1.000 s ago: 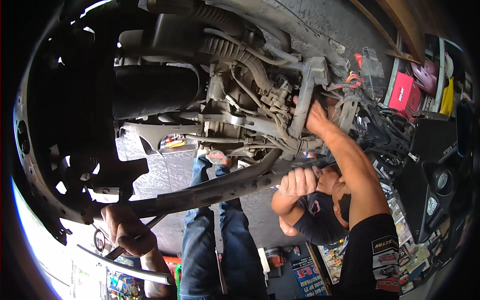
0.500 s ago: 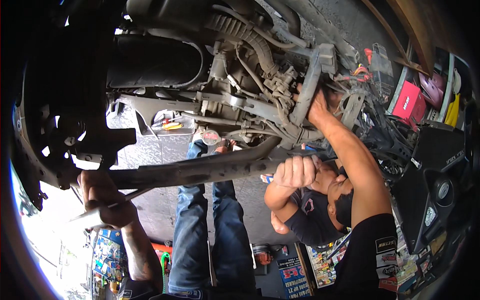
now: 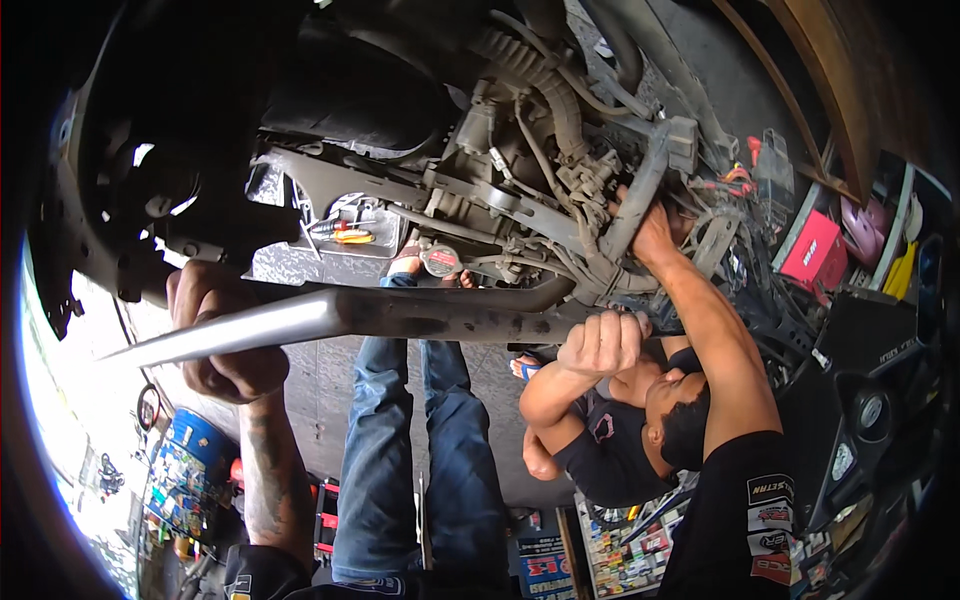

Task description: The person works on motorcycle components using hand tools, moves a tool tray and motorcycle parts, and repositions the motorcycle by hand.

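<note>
Hoses still fitted, the left hand at nine o'clock grips a silver bar; the right hand, toward two, apparently clasps a frame tube.

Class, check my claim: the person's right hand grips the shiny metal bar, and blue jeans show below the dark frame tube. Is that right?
Not quite: the left hand grips the shiny metal bar, as the head view shows. Blue jeans do show below the dark frame tube.
</note>
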A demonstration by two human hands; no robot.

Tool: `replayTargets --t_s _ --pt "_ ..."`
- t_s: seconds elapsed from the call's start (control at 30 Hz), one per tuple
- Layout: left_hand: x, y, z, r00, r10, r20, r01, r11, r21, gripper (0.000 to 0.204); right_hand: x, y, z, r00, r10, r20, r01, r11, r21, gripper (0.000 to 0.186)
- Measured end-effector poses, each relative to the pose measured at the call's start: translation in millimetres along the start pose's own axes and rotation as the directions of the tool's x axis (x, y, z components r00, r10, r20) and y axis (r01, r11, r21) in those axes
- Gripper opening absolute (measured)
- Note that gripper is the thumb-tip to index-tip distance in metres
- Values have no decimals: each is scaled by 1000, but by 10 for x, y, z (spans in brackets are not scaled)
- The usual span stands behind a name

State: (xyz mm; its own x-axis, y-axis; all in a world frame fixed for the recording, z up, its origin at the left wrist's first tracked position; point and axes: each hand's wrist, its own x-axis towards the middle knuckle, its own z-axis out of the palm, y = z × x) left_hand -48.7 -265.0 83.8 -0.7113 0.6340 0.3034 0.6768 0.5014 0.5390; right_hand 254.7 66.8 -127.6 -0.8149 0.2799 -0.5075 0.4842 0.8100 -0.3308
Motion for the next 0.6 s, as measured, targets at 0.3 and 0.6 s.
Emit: replayTargets --t_s 0.3,0.6 --pt "55 -16 -9 991 76 -109 -79 997 -23 20 -272 -67 -143 977 7 -214 -11 1000 -16 27" --pt "-95 -179 -4 987 155 -48 -148 981 129 17 -926 -1839 -1061 467 881 72 473 -318 821 31"
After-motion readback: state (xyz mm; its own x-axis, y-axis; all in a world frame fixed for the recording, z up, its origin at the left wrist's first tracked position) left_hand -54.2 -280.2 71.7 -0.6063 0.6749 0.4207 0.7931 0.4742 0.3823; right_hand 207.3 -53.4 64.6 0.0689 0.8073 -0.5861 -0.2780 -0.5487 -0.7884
